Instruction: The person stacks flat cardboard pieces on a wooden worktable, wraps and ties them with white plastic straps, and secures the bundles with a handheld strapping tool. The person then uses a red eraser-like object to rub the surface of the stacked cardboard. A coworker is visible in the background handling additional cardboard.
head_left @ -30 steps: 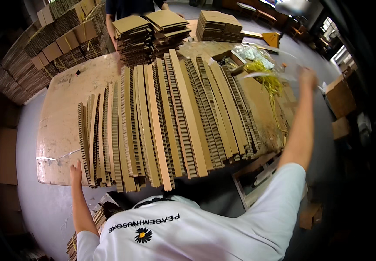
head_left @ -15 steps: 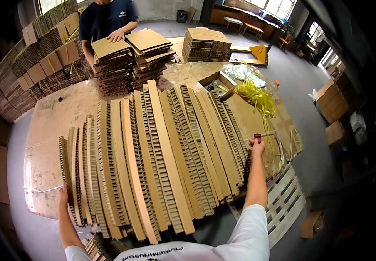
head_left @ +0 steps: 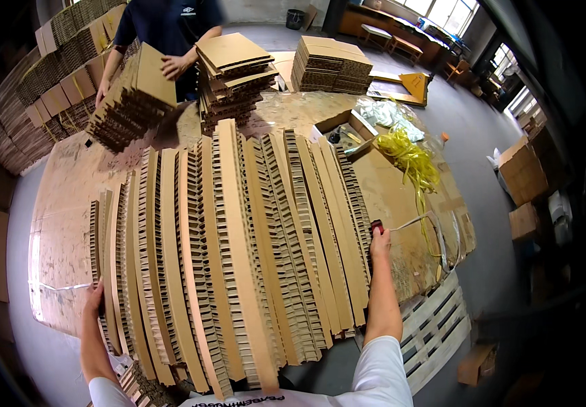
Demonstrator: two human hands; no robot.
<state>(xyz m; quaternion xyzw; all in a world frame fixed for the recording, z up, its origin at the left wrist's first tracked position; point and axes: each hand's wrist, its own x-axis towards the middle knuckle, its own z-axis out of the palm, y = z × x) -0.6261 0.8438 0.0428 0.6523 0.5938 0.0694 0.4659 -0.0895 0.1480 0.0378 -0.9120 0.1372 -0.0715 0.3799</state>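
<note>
Our left hand (head_left: 93, 298) flat against left end of honeycomb cardboard row (head_left: 239, 251) on bench (head_left: 62, 203); right hand (head_left: 379, 241) clamped on small red tool (head_left: 376, 227), strap (head_left: 412, 220) trailing. Risk: row fans, topples if we ease pressure.

Both bare forearms come up from the lower edge, spread wide to either side of the row of cardboard strips (head_left: 239, 251). The left hand (head_left: 93, 298) lies flat against the row's outer left face, fingers pointing up and away from the body, palm pressed to it. The right arm runs nearly straight, white sleeve at the shoulder; the right hand (head_left: 379, 243) sits at the row's right flank, fingers curled closed around a small red tool (head_left: 376, 227)
</note>
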